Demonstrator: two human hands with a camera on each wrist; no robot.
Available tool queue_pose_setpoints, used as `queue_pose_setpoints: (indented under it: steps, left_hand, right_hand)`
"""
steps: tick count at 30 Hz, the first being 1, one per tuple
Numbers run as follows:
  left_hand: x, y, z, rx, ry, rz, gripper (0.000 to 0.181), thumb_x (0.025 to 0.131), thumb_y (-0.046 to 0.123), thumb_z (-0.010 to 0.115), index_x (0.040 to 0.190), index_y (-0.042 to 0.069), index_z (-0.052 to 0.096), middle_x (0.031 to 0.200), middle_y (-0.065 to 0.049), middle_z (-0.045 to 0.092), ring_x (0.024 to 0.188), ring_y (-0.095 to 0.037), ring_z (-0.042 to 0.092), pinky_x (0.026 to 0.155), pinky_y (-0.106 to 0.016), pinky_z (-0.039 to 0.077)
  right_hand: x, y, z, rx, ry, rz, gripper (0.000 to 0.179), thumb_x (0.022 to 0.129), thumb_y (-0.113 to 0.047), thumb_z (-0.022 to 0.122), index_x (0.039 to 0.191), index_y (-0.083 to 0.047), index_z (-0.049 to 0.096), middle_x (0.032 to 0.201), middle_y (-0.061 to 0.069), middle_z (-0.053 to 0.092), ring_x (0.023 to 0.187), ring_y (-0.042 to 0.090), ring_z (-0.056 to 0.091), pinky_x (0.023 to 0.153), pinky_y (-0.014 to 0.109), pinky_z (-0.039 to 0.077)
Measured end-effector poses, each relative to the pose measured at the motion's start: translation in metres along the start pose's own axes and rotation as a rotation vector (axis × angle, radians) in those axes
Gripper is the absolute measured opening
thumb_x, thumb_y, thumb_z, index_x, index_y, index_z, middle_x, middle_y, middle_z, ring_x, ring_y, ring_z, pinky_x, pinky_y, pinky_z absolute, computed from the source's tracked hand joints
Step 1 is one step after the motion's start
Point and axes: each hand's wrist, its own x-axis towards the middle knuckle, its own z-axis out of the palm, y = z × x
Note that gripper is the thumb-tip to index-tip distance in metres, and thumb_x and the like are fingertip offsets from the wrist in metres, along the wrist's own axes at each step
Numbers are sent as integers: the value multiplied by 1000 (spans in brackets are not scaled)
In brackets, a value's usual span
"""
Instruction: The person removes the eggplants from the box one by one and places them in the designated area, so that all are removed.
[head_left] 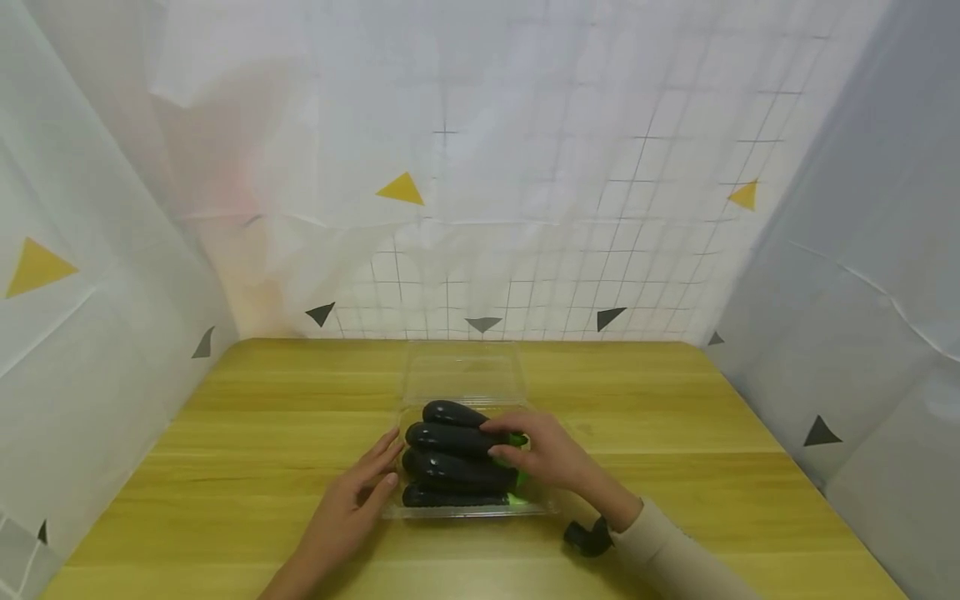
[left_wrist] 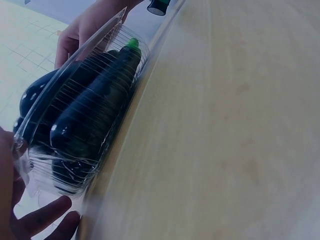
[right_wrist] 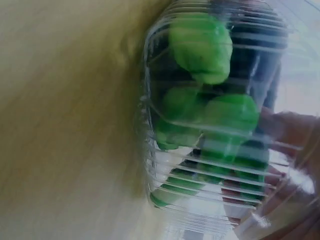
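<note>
Several dark eggplants [head_left: 453, 471] with green stem ends lie side by side in a clear plastic clamshell box [head_left: 480, 512]. Its transparent lid [head_left: 465, 375] is folded back away from me. My right hand [head_left: 543, 450] reaches over the box's right side, thumb and fingers gripping an eggplant [head_left: 450, 438] near its stem end. Against the box's left wall rests my left hand [head_left: 352, 500], its fingers extended. The right wrist view, blurred, shows green stem caps [right_wrist: 202, 47] through the ribbed clear wall, with the right hand's fingers partly hidden behind it.
The box stands on a wood-grain table [head_left: 300, 400]. White sheeting with yellow and dark triangles, such as this yellow triangle [head_left: 402, 190], encloses the back and sides. A small black object [head_left: 588, 538] shows by the right wrist.
</note>
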Motion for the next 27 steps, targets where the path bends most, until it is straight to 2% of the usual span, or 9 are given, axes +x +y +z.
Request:
queue_pose_setpoints:
  steps: [2,5,11,19,27]
  left_hand:
    - [0,0,0,2,6,-1,45,104,10,65,148,8,59,160,-4,45,141,-26,47,112,-28,33]
    - [0,0,0,11,15,8,44,103,9,66,147,6,60,159,-4,46,140,-26,49,111,-26,33]
    - [0,-2,0,19,19,3,44,102,8,66,146,7,60,159,-2,46,136,-26,53,109,-35,39]
    - [0,-1,-2,13,5,-23,42,102,6,66,144,6,62,160,-2,45,131,-25,57,105,-52,45]
    - [1,-1,-2,10,4,-13,42,102,6,66,144,6,62,159,-4,46,130,-25,58,103,-50,49]
  right_hand:
    - [0,0,-1,-2,14,-5,32,95,-15,79,126,-9,73,121,1,73,107,18,68,89,40,59]
    - [1,0,-3,7,28,-5,32,96,-15,78,127,-8,73,120,3,73,104,18,68,86,39,59]
    - [4,1,-11,20,61,-1,33,95,-13,78,128,-9,73,121,1,73,104,16,69,86,39,60]
    - [5,4,-21,-1,87,4,33,95,-13,78,128,-13,73,121,-4,72,99,10,67,79,34,60]
    - [9,8,-35,-5,123,17,33,95,-12,78,128,-11,73,122,-1,72,102,15,69,79,38,60]
